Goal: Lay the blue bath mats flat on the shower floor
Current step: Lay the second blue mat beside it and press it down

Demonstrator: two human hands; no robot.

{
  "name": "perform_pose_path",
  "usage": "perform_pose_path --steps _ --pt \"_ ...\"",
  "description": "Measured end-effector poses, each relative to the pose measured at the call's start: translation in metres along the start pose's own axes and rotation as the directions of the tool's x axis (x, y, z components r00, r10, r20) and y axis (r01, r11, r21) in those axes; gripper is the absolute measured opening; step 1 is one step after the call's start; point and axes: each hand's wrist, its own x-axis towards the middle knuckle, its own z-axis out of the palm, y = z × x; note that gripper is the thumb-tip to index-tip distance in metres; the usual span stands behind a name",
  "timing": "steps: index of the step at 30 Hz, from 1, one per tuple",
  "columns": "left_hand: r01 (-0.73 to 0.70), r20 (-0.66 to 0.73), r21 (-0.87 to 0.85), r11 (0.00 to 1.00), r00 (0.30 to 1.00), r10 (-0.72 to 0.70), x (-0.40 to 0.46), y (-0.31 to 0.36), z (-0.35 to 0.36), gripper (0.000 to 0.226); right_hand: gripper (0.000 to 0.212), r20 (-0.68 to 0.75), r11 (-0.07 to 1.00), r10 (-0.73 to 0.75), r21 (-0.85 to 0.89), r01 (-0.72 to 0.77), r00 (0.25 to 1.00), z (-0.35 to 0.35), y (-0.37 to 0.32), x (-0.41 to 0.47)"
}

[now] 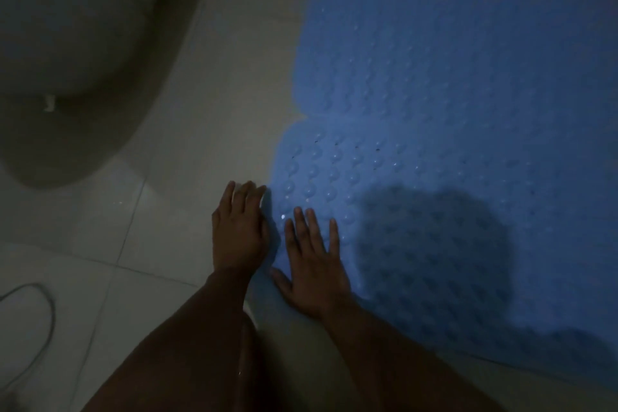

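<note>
At far left a thin cord (40, 304) loops off the frame edge, and above it a rounded toilet base (83, 60) is cut off and dim. Glossy pale floor tiles (140, 237) follow. The left hand (239, 231) lies flat, fingers extended, on tile at the near blue mat (451, 211) edge. The right hand (316, 269) is spread open, palm down, on its bumpy, bubble-studded surface (a dark shadow blots much of it). A far blue mat (451, 43) adjoins; any overlap is unclear.
</note>
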Motion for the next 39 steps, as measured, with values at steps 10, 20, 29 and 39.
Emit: perform_pose_path --steps 10,20,29,39 --pt "0.059 -0.002 -0.025 0.998 0.998 -0.059 -0.005 -0.009 -0.008 0.049 0.088 0.103 0.996 0.003 0.091 -0.013 0.995 -0.019 -0.001 0.0" --pt "-0.138 0.13 -0.101 0.985 0.98 0.151 0.0 0.043 0.003 0.06 0.039 0.061 0.873 0.072 0.479 -0.092 0.996 -0.117 0.074 0.071" --pt "-0.194 0.111 0.094 0.976 0.977 0.184 -0.006 0.065 0.045 0.088 0.02 -0.314 0.948 0.065 0.316 0.04 0.947 -0.077 0.123 0.06" --pt "-0.178 0.128 0.091 0.98 0.978 0.166 -0.006 0.068 0.042 0.096 0.024 -0.359 0.978 0.125 0.204 -0.053 0.925 -0.078 0.164 0.034"
